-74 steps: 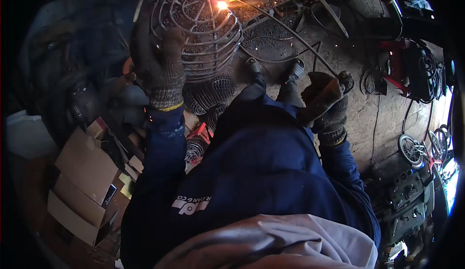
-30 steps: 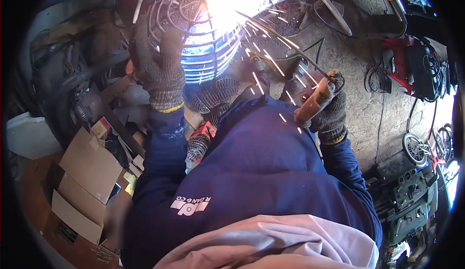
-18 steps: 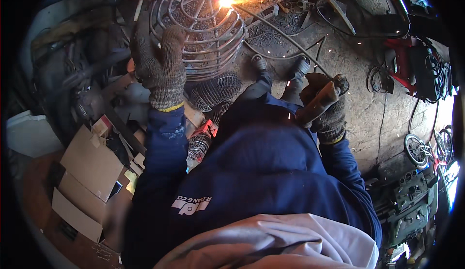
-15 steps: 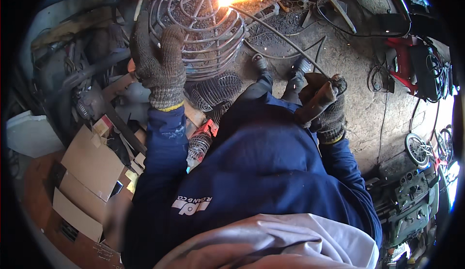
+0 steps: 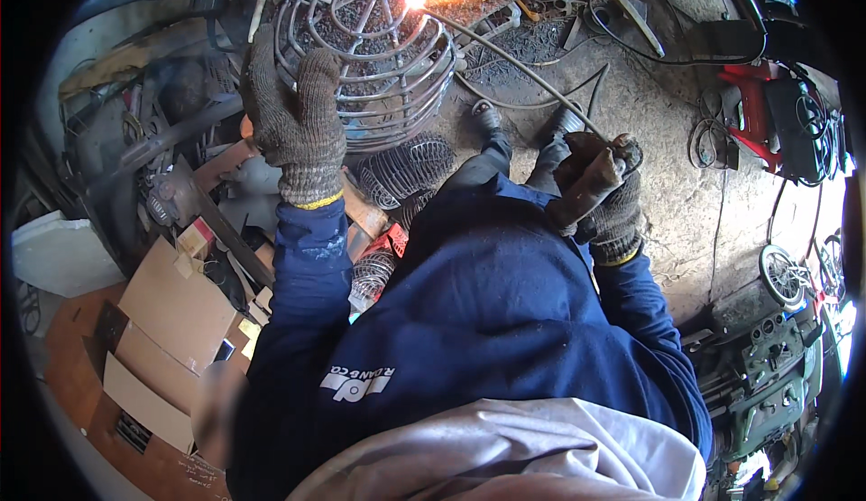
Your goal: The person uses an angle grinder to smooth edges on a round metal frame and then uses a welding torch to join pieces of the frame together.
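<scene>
A round cage of bent metal rods [image 5: 397, 77] lies at the top, left of centre. A bright arc glows at its upper right edge, at the tip of a long thin welding rod [image 5: 514, 55]. My right hand [image 5: 617, 217], in a grey knit glove, is closed round a worn brown electrode holder [image 5: 594, 190] from which the rod runs. My left hand [image 5: 296, 127], gloved alike, is beside the cage's left side with thumb and fingers apart. Its fingertips come close to the outer rods; whether they touch cannot be made out.
Coiled wire forms [image 5: 406, 169] lie below the cage. Cardboard [image 5: 176, 307] and scrap fill the left side. A cable [image 5: 523, 106] crosses the floor near my feet. At right are a red and black machine [image 5: 767, 122], a bicycle [image 5: 783, 277] and green machinery [image 5: 767, 384].
The arc is slightly smaller and less bright. Both hands and the cage stay almost where they were; the view has shifted a little.
</scene>
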`<state>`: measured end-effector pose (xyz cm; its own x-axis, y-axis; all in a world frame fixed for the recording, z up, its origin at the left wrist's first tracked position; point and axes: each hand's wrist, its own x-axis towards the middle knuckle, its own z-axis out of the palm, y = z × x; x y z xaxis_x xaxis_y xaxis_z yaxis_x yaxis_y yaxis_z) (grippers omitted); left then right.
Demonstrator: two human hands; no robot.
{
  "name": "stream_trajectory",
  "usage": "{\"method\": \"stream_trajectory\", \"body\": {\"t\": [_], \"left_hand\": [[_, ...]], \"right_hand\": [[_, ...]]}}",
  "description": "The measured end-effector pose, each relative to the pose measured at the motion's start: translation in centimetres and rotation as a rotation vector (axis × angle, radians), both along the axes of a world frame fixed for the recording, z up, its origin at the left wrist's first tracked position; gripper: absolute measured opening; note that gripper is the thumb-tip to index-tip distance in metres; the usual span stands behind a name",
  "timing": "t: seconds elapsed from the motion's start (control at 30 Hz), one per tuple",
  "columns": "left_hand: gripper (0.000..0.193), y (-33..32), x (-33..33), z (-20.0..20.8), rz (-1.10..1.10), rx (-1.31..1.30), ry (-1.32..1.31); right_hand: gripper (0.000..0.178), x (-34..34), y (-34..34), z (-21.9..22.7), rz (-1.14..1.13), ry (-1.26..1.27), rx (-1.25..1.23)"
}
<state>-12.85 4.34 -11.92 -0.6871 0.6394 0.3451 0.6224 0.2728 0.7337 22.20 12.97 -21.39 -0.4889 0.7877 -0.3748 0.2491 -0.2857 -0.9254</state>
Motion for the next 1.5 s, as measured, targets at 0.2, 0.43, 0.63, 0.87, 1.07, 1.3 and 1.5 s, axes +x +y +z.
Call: {"method": "stream_trajectory", "body": {"t": [0.2, 0.43, 0.63, 0.87, 1.07, 1.3, 1.5], "left_hand": [[0.055, -1.8, -2.1, -1.9, 0.137, -0.177, 0.027], [0.069, 0.8, 2.2, 2.6, 0.355, -0.448, 0.021], [0.056, 0.8, 0.1, 0.9, -0.084, 0.006, 0.220], [0.061, 0.7, 1.1, 2.5, -0.004, -0.051, 0.010], [0.070, -0.2, -0.6, 0.8, 0.029, -0.157, 0.385], [0.069, 0.2, -0.2, 1.5, 0.012, -0.126, 0.300], [0.067, 0.3, 0.0, 2.0, -0.018, -0.102, 0.286]], "right_hand": [[0.051, -0.4, 0.5, 0.8, 0.159, -0.041, 0.171], [0.038, -0.8, 1.6, 2.3, 0.234, -0.127, 0.462], [0.036, -1.0, 4.6, 5.1, 0.399, 0.113, 0.088], [0.048, -0.6, 1.2, 2.5, -0.016, -0.030, -0.223], [0.039, -0.8, 2.0, 3.8, 0.095, -0.168, -0.024], [0.037, -0.4, 2.1, 3.7, 0.121, -0.114, 0.017], [0.039, -0.5, 2.1, 4.0, 0.095, -0.102, -0.008]]}}
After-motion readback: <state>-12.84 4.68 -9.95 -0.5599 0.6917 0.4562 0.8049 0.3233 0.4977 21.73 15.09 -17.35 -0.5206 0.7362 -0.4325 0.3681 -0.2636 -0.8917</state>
